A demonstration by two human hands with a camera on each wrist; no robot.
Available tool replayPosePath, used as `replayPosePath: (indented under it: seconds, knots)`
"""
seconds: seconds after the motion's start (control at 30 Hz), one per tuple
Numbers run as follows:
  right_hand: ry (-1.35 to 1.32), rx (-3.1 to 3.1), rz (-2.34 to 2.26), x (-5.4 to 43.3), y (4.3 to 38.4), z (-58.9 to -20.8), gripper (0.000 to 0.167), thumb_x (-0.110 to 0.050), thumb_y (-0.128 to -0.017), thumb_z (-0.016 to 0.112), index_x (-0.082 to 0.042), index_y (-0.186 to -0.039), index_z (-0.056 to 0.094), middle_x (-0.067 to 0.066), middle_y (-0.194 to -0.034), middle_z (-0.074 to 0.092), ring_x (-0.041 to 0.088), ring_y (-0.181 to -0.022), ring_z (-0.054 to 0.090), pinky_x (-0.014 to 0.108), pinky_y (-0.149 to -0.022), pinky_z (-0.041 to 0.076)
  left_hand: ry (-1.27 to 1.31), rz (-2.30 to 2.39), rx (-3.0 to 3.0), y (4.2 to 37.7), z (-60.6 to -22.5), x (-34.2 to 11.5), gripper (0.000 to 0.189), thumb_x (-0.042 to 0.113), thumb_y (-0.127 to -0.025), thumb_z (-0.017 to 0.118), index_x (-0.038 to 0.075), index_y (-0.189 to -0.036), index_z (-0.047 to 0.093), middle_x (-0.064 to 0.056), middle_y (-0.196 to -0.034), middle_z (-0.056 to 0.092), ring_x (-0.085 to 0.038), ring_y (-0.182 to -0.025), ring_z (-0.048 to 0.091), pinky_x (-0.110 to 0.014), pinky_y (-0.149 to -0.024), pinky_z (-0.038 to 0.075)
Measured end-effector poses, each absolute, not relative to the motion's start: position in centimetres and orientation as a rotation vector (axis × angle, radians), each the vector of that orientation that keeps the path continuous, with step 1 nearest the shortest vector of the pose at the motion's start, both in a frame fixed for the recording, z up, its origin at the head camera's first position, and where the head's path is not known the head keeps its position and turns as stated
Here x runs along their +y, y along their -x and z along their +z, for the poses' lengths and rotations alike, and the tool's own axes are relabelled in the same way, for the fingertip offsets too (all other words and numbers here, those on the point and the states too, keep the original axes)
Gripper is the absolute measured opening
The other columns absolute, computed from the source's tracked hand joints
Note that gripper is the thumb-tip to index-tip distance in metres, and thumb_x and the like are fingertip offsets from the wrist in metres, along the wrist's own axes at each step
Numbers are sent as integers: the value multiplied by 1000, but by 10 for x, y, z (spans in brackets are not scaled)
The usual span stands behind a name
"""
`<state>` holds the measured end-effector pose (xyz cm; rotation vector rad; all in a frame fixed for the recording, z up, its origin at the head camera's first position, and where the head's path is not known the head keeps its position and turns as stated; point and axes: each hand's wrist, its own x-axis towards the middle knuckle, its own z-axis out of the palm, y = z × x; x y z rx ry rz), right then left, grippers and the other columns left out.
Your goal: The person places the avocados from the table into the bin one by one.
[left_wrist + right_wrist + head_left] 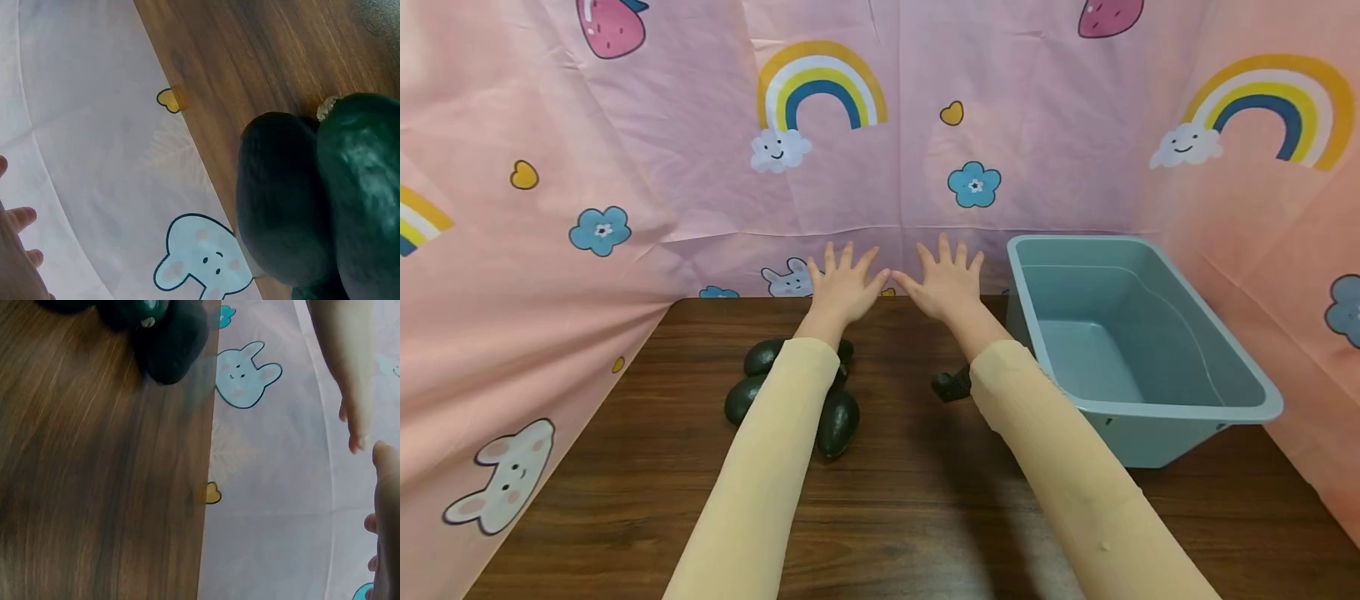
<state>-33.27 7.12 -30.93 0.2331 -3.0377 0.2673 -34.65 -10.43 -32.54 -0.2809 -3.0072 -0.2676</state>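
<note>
Both hands hover over the back edge of the table with fingers spread and nothing held. The left hand is above and beyond a group of several dark green avocados, partly hidden by the left sleeve. Its thumb tip comes close to that of the right hand. In the left wrist view, a glossy avocado with a pale stem end lies against a darker avocado. Below the right forearm, a small black textured object is partly covered by the sleeve; its kind cannot be made out.
A grey-blue plastic bin stands at the right of the brown wooden table, close to the right forearm. A pink patterned cloth hangs behind the table and along both sides.
</note>
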Motion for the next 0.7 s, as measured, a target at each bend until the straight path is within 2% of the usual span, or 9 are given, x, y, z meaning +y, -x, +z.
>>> replayPosePath:
  seconds: [0.33,0.57,0.7]
  knots:
    - [-270,-2977,321,63,317,-294,81,-74,-91,22,-25,-155,15,14,-159,-1,42,-141,-7,63,-106,-5,332,-271,-2978,342,-321,-110,70,69,-94,13,34,-154,17,-13,-159,5,-38,-140,-18,-63,-103,-15]
    - [-283,-2942,346,61,302,-281,81,-75,-90,21,-27,-155,14,13,-159,-5,40,-141,-13,63,-106,-8,360,-306,-2948,334,-313,-112,67,67,-95,18,35,-154,16,-11,-159,0,-35,-139,-23,-62,-102,-17]
    - [-292,-2919,372,63,291,-275,81,-74,-90,23,-27,-155,14,12,-159,-5,38,-141,-14,62,-106,-9,373,-312,-2934,332,-312,-114,69,70,-93,15,36,-154,16,-10,-160,-2,-34,-139,-24,-62,-103,-16]
